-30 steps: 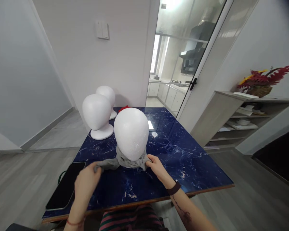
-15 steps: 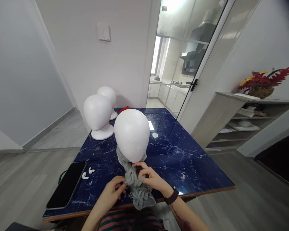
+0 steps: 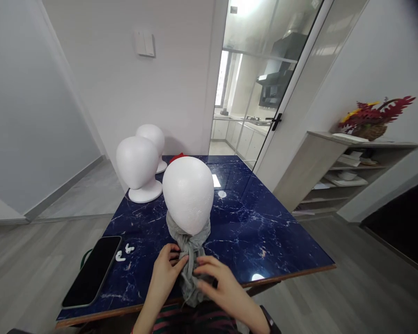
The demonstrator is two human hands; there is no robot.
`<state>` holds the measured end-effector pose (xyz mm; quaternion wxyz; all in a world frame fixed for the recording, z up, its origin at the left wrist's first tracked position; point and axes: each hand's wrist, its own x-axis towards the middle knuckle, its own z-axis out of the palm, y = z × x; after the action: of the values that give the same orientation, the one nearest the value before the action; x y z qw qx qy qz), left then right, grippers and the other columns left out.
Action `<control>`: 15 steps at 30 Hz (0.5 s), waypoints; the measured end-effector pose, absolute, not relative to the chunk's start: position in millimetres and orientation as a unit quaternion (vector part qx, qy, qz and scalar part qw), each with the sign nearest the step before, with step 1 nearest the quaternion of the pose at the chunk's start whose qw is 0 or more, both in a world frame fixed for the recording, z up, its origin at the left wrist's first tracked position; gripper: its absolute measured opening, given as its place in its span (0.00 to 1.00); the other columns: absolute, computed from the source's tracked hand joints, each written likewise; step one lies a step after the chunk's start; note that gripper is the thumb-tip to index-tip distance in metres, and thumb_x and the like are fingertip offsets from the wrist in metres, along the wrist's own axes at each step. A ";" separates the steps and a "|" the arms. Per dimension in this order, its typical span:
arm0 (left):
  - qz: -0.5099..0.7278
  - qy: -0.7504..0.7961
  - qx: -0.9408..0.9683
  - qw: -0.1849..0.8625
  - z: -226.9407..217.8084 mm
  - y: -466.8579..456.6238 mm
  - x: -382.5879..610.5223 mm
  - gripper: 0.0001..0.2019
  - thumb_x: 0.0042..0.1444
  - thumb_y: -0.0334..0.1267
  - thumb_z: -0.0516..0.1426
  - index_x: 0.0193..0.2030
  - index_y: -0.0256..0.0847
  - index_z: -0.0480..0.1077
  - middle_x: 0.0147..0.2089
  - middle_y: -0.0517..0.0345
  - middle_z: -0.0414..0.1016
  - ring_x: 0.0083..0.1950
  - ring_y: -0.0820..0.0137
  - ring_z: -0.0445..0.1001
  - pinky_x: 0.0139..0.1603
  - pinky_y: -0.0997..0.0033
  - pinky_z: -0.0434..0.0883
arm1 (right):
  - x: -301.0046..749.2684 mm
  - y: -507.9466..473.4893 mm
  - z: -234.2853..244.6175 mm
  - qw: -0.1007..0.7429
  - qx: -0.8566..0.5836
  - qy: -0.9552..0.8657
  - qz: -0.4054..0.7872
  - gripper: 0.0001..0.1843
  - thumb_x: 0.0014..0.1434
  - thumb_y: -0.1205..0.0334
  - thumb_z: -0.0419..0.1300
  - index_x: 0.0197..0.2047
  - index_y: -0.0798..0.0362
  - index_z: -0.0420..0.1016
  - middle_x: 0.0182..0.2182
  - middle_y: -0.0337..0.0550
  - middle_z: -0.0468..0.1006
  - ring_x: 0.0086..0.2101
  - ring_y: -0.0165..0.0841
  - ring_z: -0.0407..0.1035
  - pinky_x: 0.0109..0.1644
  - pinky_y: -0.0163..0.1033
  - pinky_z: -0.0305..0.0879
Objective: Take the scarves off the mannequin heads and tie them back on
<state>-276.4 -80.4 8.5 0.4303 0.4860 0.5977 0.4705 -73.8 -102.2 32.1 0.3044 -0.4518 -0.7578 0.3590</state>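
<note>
Gripping the grey scarf (image 3: 191,260) (knotted under the foam head (image 3: 188,193)): left hand (image 3: 164,273), right hand (image 3: 225,292).

Counter (image 3: 271,232): blue marble.
Foam heads: one (image 3: 138,168) beside another (image 3: 152,139), rear left.
Phone (image 3: 92,270): front left.
Earbuds (image 3: 123,253): beside phone.
Shelf (image 3: 348,167): right, flower basket (image 3: 372,121) on top.

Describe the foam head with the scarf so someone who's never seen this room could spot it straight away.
Start at the dark blue marble table in the middle of the room. Three white foam heads stand on it; take the nearest foam head, just beyond the left hand and right hand. It alone has a grey scarf wrapped around its neck, hanging toward the table edge; the other two are bare.
</note>
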 end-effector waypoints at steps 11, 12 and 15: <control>0.560 0.596 0.411 0.402 -6.4 -64.6 -297.6 0.25 0.46 0.49 0.59 0.49 0.40 0.59 0.51 0.45 0.67 0.48 0.59 0.74 0.49 0.54 0.71 | -66.0 -10.2 -5.5 0.500 -0.519 -0.606 0.337 0.21 0.58 0.61 0.50 0.55 0.53 0.65 0.50 0.52 0.72 0.45 0.37 0.70 0.51 0.47 0.67; 0.574 0.609 0.403 0.370 -10.1 -58.8 -303.3 0.26 0.46 0.49 0.58 0.50 0.40 0.59 0.53 0.43 0.66 0.51 0.57 0.72 0.52 0.52 0.69 | -64.4 -3.0 -9.6 0.510 -0.553 -0.591 0.291 0.21 0.58 0.61 0.49 0.55 0.54 0.65 0.52 0.54 0.70 0.48 0.40 0.68 0.53 0.51 0.65; 0.564 0.643 0.432 0.286 -18.7 -37.7 -321.0 0.28 0.47 0.46 0.55 0.54 0.38 0.59 0.59 0.39 0.61 0.61 0.53 0.62 0.59 0.47 0.61 | -64.2 12.5 -24.0 0.447 -0.614 -0.623 0.187 0.21 0.56 0.64 0.50 0.53 0.53 0.68 0.57 0.56 0.64 0.58 0.48 0.56 0.60 0.63 0.51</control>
<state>-321.0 -37.7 -18.7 0.2858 0.4320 0.6429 0.5643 -64.2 12.5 -24.0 0.4468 -0.6141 -0.6230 0.1873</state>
